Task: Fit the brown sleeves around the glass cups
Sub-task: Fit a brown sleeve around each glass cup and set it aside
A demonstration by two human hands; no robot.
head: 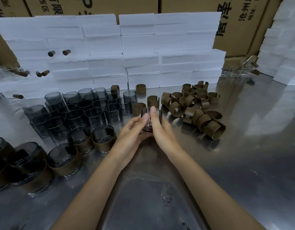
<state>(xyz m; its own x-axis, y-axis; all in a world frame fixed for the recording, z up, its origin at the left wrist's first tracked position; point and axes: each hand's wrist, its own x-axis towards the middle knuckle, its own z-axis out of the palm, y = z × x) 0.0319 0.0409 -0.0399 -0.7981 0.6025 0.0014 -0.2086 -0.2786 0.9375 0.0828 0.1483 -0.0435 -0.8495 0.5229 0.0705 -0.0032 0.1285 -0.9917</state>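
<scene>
At frame centre, the left hand [135, 130] and right hand [160, 128] both grasp one glass cup [150, 120], apparently seating a brown sleeve. Next, it likely joins the sleeved cups [103, 138] at lower left.

Tilted glass cup [151, 119] between hands [148, 130]
</scene>
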